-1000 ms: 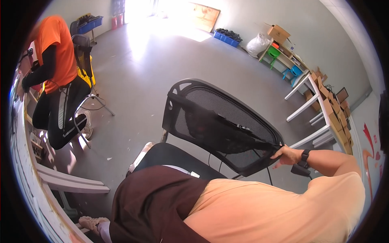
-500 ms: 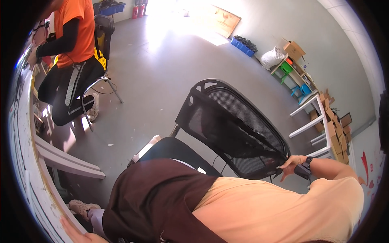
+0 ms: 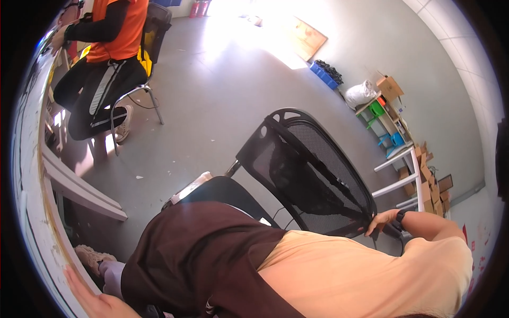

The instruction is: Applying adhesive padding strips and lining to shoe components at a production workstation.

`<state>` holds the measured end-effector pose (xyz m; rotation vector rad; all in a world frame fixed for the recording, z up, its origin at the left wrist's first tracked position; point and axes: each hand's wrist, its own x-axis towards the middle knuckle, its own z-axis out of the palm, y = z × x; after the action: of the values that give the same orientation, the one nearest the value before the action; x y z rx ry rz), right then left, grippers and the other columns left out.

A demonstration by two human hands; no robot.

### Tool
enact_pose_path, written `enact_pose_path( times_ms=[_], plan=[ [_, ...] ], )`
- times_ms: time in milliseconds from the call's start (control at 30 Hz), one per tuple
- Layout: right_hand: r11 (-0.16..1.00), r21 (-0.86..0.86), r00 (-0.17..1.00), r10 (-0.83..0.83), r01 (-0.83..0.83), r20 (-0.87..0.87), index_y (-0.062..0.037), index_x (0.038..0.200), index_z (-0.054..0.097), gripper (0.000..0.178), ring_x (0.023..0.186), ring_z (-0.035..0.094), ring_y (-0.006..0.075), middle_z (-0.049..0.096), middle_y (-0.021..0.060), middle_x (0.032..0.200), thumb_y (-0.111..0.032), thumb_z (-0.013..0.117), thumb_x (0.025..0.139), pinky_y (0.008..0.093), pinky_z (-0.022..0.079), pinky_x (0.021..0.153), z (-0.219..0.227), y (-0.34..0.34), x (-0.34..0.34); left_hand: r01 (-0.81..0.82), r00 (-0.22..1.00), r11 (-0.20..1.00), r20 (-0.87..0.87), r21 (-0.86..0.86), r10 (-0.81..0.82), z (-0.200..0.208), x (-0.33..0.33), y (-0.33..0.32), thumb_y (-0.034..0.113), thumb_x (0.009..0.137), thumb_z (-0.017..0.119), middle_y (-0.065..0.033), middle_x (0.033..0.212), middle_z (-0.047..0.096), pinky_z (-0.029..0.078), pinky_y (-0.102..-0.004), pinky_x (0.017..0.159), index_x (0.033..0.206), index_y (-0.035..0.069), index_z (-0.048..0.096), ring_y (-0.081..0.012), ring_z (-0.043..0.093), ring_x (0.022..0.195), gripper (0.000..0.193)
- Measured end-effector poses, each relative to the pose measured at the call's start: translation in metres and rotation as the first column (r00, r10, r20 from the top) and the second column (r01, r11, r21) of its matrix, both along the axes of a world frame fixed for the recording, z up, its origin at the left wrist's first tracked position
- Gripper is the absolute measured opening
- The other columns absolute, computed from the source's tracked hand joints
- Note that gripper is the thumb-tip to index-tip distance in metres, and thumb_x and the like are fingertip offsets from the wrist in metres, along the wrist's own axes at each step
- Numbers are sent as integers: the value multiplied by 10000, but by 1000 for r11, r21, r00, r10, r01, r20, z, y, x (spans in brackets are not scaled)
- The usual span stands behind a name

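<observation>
Two bare hands are in view, well apart. At the right, the right hand (image 3: pixel 383 221), a dark watch (image 3: pixel 401 216) on its wrist, touches the lower right corner of the black mesh backrest (image 3: pixel 313 172). Its fingers (image 3: pixel 375 222) are bent there; I cannot tell whether they pinch the frame or the dark cloth hanging across the mesh. The backrest stands tilted near the middle, just beyond the person's light shirt (image 3: pixel 360 265), with the dark seat (image 3: pixel 222 193) to its lower left, partly hidden by a brown apron (image 3: pixel 191 254).

At the lower left, the left hand (image 3: pixel 101 302) rests on the edge of the white table (image 3: pixel 37 196), its fingers stretched out; whether they are spread is hard to tell. A pale shoe (image 3: pixel 93 257) shows beside the table.

Further off, a co-worker in an orange top (image 3: pixel 124 34) sits at the same table. Beyond lie a blue crate (image 3: pixel 323 77), a white sack (image 3: pixel 361 94) and cardboard boxes (image 3: pixel 436 197).
</observation>
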<state>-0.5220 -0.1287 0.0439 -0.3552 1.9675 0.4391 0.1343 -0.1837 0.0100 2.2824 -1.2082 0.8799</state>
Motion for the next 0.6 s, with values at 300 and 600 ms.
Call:
enact_pose_path(
  times_ms=[300, 600],
  plan=[
    [877, 357, 720, -471, 321, 510, -58, 1393, 517, 457, 1106, 603, 129, 559, 124, 1435, 3, 638, 956, 253, 498, 875, 28, -15, -51, 3, 1000, 999, -7, -38, -3, -7, 7, -1, -101, 805, 466, -110, 1138, 744, 531, -361, 907, 1152, 69, 742, -282, 703, 1050, 475],
    [873, 482, 933, -234, 78, 273, -207, 1528, 405, 580, 956, 648, 103, 608, 198, 1387, 14, 528, 1006, 199, 500, 732, 78, -143, -54, 30, 1000, 997, -2, -72, -31, -5, 6, 0, -97, 801, 469, -110, 1139, 741, 528, -379, 920, 1142, 67, 740, -284, 699, 1060, 465]
  ],
)
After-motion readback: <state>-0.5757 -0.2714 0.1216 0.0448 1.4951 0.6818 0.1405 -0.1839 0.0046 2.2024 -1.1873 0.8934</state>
